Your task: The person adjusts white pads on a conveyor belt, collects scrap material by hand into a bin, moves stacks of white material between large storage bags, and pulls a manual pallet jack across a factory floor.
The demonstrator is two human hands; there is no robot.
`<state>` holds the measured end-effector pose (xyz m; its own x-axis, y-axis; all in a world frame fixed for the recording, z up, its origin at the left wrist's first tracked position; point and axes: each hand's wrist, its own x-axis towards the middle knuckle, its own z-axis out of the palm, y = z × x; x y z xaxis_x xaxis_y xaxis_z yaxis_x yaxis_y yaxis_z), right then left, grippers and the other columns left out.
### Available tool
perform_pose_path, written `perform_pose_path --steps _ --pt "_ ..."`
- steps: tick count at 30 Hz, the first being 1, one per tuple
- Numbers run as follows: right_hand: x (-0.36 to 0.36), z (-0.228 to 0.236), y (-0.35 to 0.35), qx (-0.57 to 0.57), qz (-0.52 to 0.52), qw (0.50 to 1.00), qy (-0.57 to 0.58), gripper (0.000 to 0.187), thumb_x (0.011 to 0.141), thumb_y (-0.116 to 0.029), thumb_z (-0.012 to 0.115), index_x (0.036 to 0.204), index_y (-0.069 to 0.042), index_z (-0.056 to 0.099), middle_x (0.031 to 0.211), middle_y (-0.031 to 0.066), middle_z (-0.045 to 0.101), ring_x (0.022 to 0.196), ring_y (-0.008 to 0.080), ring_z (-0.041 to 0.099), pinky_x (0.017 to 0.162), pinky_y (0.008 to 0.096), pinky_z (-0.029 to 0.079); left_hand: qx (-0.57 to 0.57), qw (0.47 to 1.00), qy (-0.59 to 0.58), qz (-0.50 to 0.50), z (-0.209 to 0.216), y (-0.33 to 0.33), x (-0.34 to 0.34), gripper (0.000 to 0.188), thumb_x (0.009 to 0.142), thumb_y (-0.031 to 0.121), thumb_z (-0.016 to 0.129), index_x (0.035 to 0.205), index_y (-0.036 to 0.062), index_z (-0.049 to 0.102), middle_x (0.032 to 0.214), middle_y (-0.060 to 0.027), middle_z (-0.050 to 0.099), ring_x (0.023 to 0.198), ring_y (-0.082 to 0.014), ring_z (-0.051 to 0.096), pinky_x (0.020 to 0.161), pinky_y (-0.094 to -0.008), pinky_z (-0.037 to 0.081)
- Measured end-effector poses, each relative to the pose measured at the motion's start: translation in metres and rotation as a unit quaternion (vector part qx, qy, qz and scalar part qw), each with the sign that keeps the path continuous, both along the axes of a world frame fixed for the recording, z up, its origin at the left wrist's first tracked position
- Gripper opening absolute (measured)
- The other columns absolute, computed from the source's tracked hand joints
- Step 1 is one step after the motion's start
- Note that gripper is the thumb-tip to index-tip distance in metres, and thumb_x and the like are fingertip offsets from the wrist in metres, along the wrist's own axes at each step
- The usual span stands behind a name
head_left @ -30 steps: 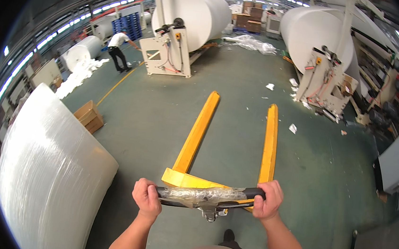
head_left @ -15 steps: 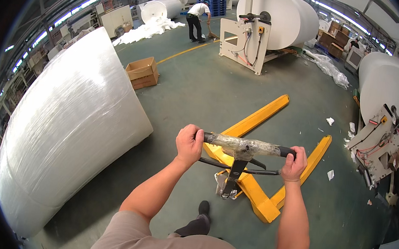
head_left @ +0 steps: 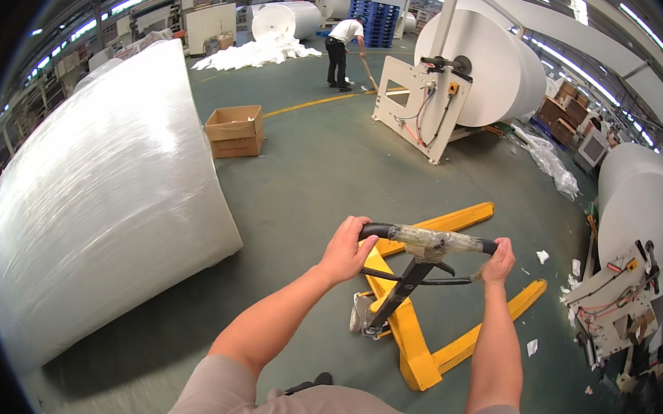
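A yellow pallet jack (head_left: pixel 414 344) stands in front of me, its two forks pointing away and to the right. Its black handle (head_left: pixel 443 240) is wrapped in clear film along the middle of the crossbar. My left hand (head_left: pixel 348 249) is closed round the left end of the crossbar. At the other end, my right hand (head_left: pixel 499 261) grips the black bar too. Below the crossbar, the dark shaft (head_left: pixel 401 296) runs down to the wheel (head_left: pixel 360 312). No load lies on the forks.
A big film-wrapped roll (head_left: pixel 119 204) stands close on my left, beside an open cardboard box (head_left: pixel 236 129). Ahead, a white machine frame (head_left: pixel 419 108) carries a huge paper roll (head_left: pixel 485 71). Another roll (head_left: pixel 643 210) is at right. A person (head_left: pixel 345 46) sweeps farther off. Paper scraps (head_left: pixel 532 347) litter the floor.
The pallet jack has turned clockwise, its forks swinging further right. Both hands have kept their hold and shifted slightly right with the handle. The view has tilted up somewhat.
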<state>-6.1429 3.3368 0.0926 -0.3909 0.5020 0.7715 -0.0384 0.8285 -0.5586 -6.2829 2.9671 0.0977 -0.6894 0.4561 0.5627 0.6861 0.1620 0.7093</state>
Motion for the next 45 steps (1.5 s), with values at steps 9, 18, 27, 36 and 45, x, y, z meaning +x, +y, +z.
perform_pose_path --steps 9,18,27,36,45 --pt "-0.108 -0.017 0.069 -0.044 0.051 0.998 0.002 0.043 0.109 -0.032 0.036 0.089 0.000 0.057 0.079 0.0160 0.057 0.073 0.0333 0.055 0.073 0.0421 0.047 -0.057 0.997 0.014 0.052 -0.013 0.010 -0.024 0.065 0.086 0.015 0.073 0.143 0.0059 0.043 0.136 -0.0184 0.050 0.127 -0.0392 0.049 0.107 -0.0460 0.042" --pt "-0.251 -0.027 0.058 -0.006 0.008 1.000 0.014 0.037 0.109 -0.030 0.045 0.100 0.001 0.062 0.091 0.0236 0.067 0.085 0.0406 0.064 0.076 0.0452 0.049 -0.514 0.618 -0.545 0.240 -0.335 -0.285 0.195 0.050 0.097 0.031 0.056 0.141 0.0085 0.059 0.145 -0.0198 0.058 0.135 -0.0361 0.054 0.112 -0.0460 0.045" --pt "-0.264 -0.093 0.150 -0.304 0.076 0.948 0.053 0.042 0.104 -0.031 0.060 0.128 0.002 0.068 0.124 0.0174 0.071 0.110 0.0246 0.068 0.096 0.0349 0.054 -0.266 0.346 -0.716 0.544 -0.303 -0.312 0.564 0.036 0.084 0.029 0.065 0.102 0.0001 0.076 0.114 -0.0234 0.072 0.111 -0.0380 0.069 0.093 -0.0438 0.055" --pt "-0.286 -0.104 0.144 -0.206 0.039 0.977 0.038 0.052 0.100 -0.044 0.064 0.107 0.008 0.067 0.100 0.0255 0.070 0.091 0.0300 0.067 0.080 0.0444 0.054 -0.039 0.632 -0.610 0.476 -0.321 -0.221 0.553 0.041 0.090 0.041 0.070 0.114 0.0076 0.073 0.108 -0.0164 0.075 0.105 -0.0325 0.070 0.092 -0.0438 0.055" --pt "-0.260 -0.155 -0.025 -0.002 0.001 0.996 -0.087 0.050 0.095 -0.036 0.071 0.119 0.007 0.063 0.107 0.0253 0.070 0.093 0.0305 0.068 0.080 0.0426 0.056 0.008 0.470 -0.658 0.588 -0.376 -0.282 0.656 0.041 0.086 0.038 0.070 0.109 0.0047 0.075 0.114 -0.0191 0.074 0.108 -0.0363 0.069 0.094 -0.0448 0.054"
